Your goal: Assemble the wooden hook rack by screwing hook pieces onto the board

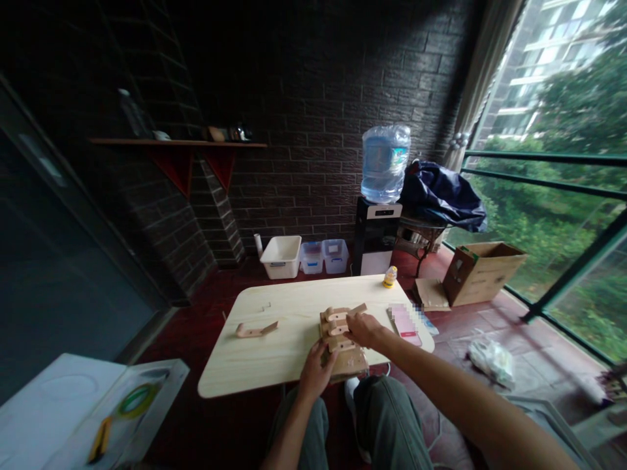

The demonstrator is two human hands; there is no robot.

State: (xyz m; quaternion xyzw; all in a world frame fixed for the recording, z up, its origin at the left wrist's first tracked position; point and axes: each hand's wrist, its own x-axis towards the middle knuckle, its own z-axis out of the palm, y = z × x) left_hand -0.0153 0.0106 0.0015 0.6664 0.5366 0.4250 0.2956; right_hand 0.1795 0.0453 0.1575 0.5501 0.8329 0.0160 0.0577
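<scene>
Several pale wooden hook-shaped pieces lie side by side on a brown block or box (350, 365) at the table's front edge. The rearmost wooden hook (337, 314) rests free of my fingers. My right hand (365, 329) is closed over the right end of the middle wooden hook (337, 328), its fingertips partly hidden. With thumb and fingers bent, my left hand (317, 370) grips the left end of the nearest wooden hook (339, 344). A separate wooden hook (255, 331) lies on the left part of the table.
On the light wooden table (289, 359) are small metal parts (266, 306), a yellow-based bottle (390, 277) and a pink phone-like item (405, 321). Beyond stand plastic bins (281, 261) and a water dispenser (377, 238). An open white case (142, 418) sits at lower left.
</scene>
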